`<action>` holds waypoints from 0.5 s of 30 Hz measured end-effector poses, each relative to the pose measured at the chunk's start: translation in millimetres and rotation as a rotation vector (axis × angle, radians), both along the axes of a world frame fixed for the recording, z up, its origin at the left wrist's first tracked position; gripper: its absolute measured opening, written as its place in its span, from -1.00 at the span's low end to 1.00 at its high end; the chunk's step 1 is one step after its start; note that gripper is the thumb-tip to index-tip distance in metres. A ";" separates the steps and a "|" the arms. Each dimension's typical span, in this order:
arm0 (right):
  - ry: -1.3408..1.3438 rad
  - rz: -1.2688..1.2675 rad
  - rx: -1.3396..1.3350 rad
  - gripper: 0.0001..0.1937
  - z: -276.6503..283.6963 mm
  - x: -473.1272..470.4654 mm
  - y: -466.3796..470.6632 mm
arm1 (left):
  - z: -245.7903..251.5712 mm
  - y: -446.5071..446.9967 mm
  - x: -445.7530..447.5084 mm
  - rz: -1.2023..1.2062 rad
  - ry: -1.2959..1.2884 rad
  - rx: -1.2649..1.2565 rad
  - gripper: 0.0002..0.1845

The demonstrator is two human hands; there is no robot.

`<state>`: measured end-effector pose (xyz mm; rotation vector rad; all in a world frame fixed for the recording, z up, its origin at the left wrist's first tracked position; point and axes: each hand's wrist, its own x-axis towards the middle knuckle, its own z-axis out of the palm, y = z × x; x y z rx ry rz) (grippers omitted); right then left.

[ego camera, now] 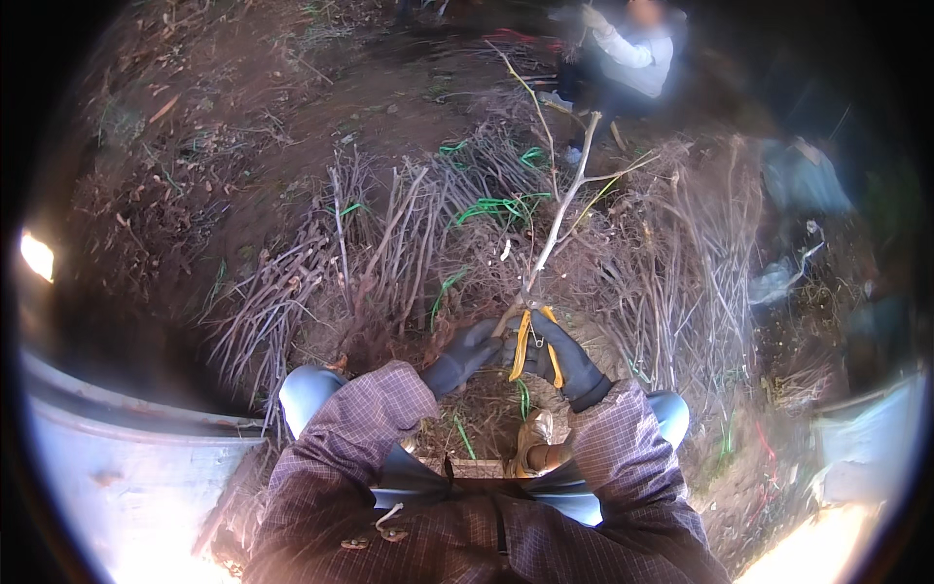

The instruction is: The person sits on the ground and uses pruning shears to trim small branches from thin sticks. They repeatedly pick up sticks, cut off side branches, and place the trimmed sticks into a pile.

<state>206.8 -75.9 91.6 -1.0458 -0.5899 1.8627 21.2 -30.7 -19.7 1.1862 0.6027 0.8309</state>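
Observation:
Dark gloves cover both of my hands. My left hand (461, 353) grips the lower end of a forked, pale-barked branch (560, 212), which slants up and away in front of me. In my right hand (565, 355) are pruning shears (522, 343) with yellow handles. Their handles stand apart, and the blades lie against the branch just above my left hand. Whether the blades have cut into the wood is too small to tell. My right fingers are partly hidden behind the handles.
Bundles of thin cut sticks (394, 233) lie ahead, with green ties (490, 208) among them. More brushwood (678, 277) is heaped at the right. Another person (635, 55) is at the far right. A pale metal tub (139, 467) curves at my lower left. Plastic sheeting (773, 281) lies right.

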 end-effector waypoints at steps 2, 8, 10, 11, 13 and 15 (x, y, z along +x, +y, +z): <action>0.137 0.060 0.018 -0.56 -18.4 9.9 3.3 | -7.9 5.5 -2.8 -0.071 0.016 -0.028 -0.52; -0.109 -0.025 -0.027 -0.64 0.8 6.6 -11.6 | -10.7 2.1 -1.7 -0.033 0.030 -0.131 -0.51; -0.431 -0.158 0.172 -0.63 -3.3 14.0 -9.3 | -7.3 2.5 -0.1 -0.017 0.015 -0.153 -0.50; -0.593 -0.225 0.270 -0.63 -9.3 19.8 -6.1 | -5.3 6.1 0.2 -0.017 0.002 -0.144 -0.49; -0.678 -0.318 0.315 -0.60 -33.3 36.1 7.9 | -6.8 2.3 1.2 -0.025 0.017 -0.137 -0.47; -0.679 -0.362 0.352 -0.59 -33.3 36.8 17.8 | -8.7 2.0 2.4 -0.024 0.061 -0.113 -0.44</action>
